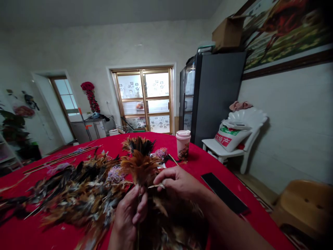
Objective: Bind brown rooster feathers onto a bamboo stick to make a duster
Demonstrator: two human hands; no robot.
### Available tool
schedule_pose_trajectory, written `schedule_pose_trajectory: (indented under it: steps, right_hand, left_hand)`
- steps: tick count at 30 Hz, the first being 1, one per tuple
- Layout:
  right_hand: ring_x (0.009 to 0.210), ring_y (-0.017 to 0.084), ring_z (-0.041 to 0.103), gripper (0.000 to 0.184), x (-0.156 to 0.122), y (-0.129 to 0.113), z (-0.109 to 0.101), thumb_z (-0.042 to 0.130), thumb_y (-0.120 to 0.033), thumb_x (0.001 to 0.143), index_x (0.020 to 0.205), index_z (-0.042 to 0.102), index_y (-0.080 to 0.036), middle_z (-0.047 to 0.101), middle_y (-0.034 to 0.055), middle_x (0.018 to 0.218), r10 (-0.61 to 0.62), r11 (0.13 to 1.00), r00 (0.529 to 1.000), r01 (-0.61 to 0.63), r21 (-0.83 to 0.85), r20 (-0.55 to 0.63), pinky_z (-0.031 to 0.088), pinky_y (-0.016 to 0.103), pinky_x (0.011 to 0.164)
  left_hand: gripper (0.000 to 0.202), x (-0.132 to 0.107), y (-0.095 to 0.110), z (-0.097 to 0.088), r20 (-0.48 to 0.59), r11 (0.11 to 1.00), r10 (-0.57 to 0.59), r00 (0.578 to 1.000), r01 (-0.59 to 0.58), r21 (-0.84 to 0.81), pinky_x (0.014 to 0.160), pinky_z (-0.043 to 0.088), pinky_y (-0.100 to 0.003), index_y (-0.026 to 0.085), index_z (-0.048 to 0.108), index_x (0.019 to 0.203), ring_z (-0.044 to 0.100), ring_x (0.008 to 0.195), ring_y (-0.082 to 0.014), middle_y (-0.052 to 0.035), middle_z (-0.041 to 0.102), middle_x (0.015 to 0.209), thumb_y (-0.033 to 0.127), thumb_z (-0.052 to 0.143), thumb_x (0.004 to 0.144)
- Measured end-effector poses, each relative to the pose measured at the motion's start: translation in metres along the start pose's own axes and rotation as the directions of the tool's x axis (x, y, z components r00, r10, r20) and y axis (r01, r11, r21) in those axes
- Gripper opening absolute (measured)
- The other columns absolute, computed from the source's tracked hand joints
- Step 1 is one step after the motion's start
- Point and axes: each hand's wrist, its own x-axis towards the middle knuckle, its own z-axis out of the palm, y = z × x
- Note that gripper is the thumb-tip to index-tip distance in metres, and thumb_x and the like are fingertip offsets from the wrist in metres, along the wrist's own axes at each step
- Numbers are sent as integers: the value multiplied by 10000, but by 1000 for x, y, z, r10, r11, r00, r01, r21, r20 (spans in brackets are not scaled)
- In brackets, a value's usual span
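From this head view, my left hand (127, 217) is closed around the stem of a feather bundle (139, 168), which stands upright just above my fingers, its rust-brown tips fanning out. My right hand (178, 184) sits just beside it, pinching a pale quill (157, 186) between thumb and fingertips against the bundle. Dark feathers (171, 225) hang below both hands, close to me.

Just right of my right hand lies a flat black strip (225, 192) on the red-covered desk (200, 163). To the left, a wide heap of loose chicken feathers (78, 191) spreads across the desk, tangled with lilac thread (114, 174), and long thin sticks (59, 159) lie beyond it. Past the bundle stand a dark feather tuft (137, 145) and a lidded paper cup (183, 144).

Farther off, a white chair (221, 147) carries a printed sack (230, 137) beside a dark refrigerator (218, 93), and a glazed door (143, 100) fills the far wall.
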Motion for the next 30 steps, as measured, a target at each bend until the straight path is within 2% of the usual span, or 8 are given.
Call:
schedule_pose_trajectory:
  steps: [8,10,14,18,21,26,30]
  right_hand:
    - [658,99,520,228,-4,-8,5,492,-109,728,858,672,-158,607,-13,731,-56,990,998,56,-128,11,393,191,614]
    - [620,88,502,255,-5,-10,6,478,-104,725,871,679,-158,589,-18,696,-61,995,998,63,-81,24,381,181,578]
    - [573,82,514,265,-5,-10,2,470,-83,662,792,694,-139,614,-2,670,18,996,1000,-19,89,5,382,178,540]
    - [726,117,603,309,-4,-11,-5,500,-56,619,845,695,-135,673,32,802,30,964,998,-42,262,49,451,217,682]
    - [776,130,622,298,-4,-13,-8,592,-74,623,898,688,-137,683,39,839,-4,941,997,-20,339,71,459,243,744]
    - [708,131,625,189,-4,-17,-7,719,-204,644,817,695,-131,691,50,777,-42,941,999,45,335,-18,464,249,697]
    - [565,98,550,249,-5,-21,-4,759,-330,629,750,692,-123,645,25,655,-63,930,992,99,353,-112,415,210,554]
  left_hand:
    - [286,2,-9,-1,-14,1000,-5,1000,5,18,295,141,-143,142,525,608,234,233,4,59,434,377,377,641,723]
    - [301,0,-10,2,-20,1000,-1,1000,2,25,301,133,-137,137,514,587,236,253,6,57,428,382,372,638,729]
    - [275,-5,-9,7,-29,1000,2,1000,-1,27,312,125,-137,140,522,616,234,268,9,60,437,394,361,653,713]
    - [286,-5,-8,9,6,1000,-24,1000,24,6,311,120,-139,143,528,658,208,255,16,74,437,389,387,677,677]
    - [278,-4,-9,9,49,999,-44,998,45,-14,306,125,-143,145,529,671,203,249,14,75,441,391,386,666,683]
    - [295,-6,-7,12,51,997,-71,996,72,-22,300,133,-140,147,526,651,209,242,11,76,434,369,389,694,648]
    - [318,-7,-7,13,45,996,-84,995,85,-34,294,135,-136,149,528,628,204,238,13,77,432,360,402,721,612]
